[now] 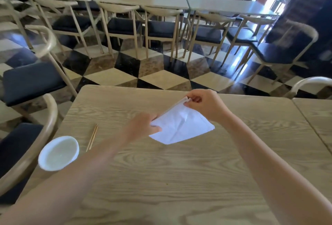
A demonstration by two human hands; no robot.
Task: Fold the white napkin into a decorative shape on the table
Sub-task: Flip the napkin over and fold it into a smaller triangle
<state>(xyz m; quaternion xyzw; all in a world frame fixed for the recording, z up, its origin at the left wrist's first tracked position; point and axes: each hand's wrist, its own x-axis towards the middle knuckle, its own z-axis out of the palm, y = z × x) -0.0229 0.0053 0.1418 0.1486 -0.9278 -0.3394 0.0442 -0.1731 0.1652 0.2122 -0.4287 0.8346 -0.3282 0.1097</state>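
Observation:
A white napkin (181,125), creased and folded to a rough square, lies on the light wooden table (161,179) toward its far side. My right hand (206,106) pinches the napkin's far corner between thumb and fingers and lifts that edge slightly off the wood. My left hand (142,125) grips the napkin's left corner, with the thumb on top of the cloth. The near and right corners rest flat on the table.
A white bowl (59,152) stands near the table's left edge, with a pair of wooden chopsticks (92,137) beside it. Chairs with dark cushions flank the table at left (27,81) and right (309,82). A second table (316,116) abuts on the right.

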